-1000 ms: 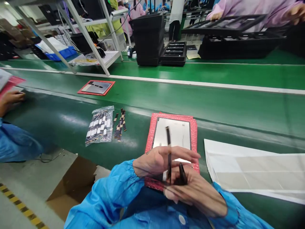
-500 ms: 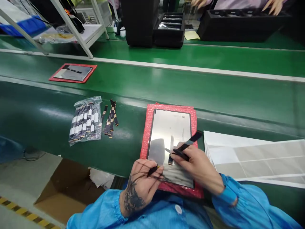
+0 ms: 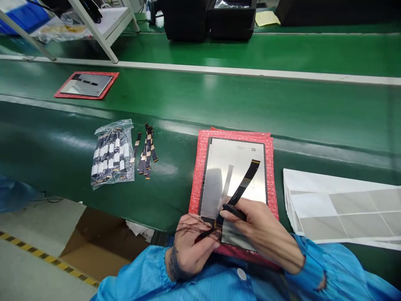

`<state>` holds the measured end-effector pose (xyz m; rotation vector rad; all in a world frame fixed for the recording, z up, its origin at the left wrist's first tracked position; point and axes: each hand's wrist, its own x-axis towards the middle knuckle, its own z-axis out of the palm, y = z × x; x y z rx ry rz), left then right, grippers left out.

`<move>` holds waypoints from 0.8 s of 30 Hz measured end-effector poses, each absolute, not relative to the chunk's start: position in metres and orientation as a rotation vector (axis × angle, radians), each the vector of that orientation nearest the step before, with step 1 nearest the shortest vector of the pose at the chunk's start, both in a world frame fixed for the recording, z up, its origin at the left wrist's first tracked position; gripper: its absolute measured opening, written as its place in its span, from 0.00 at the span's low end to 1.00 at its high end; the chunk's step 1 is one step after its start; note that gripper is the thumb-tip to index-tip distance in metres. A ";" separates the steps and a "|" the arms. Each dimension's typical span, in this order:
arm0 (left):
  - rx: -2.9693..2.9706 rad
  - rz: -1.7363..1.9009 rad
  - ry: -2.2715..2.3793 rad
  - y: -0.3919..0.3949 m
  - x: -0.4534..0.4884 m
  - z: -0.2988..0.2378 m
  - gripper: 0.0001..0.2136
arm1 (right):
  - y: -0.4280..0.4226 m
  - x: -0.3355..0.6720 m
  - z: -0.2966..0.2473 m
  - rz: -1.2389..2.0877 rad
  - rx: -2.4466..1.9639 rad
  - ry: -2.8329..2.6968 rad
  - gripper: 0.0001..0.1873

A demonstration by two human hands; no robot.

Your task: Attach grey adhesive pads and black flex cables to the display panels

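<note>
A shiny display panel (image 3: pixel 238 167) lies on a red bubble-wrap pad (image 3: pixel 200 167) at the near edge of the green belt. My right hand (image 3: pixel 263 230) is closed on a dark tool (image 3: pixel 233 212) and the lower end of a black flex cable (image 3: pixel 242 186), which slants up across the panel. My left hand (image 3: pixel 188 246) pinches a thin dark piece at the panel's near edge, next to the cable's lower end. Both sleeves are blue.
A clear bag of flex cables (image 3: pixel 111 154) and a loose bunch of cables (image 3: pixel 147 154) lie left of the pad. White sheets (image 3: pixel 338 205) are stacked at the right. Another panel on a red pad (image 3: pixel 86 85) rests further left. Black trays (image 3: pixel 232 16) stand beyond the belt; a cardboard box (image 3: pixel 103 246) sits below.
The view tilted down and the hands came down onto the panel. The flex cable, held upright a second ago, now lies slanted over the panel with its free end higher up the glass.
</note>
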<state>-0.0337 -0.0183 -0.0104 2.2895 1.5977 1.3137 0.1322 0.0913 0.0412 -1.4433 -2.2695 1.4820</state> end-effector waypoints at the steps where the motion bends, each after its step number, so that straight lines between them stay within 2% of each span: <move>1: 2.280 1.314 1.604 -0.018 -0.034 -0.011 0.09 | 0.092 0.132 0.042 1.539 -1.438 -2.267 0.14; 5: 2.251 1.304 1.629 -0.018 -0.033 -0.011 0.09 | 0.093 0.131 0.044 1.652 -1.367 -2.234 0.12; 24: 2.236 1.302 1.596 -0.018 -0.034 -0.010 0.08 | 0.092 0.131 0.043 1.650 -1.356 -2.179 0.12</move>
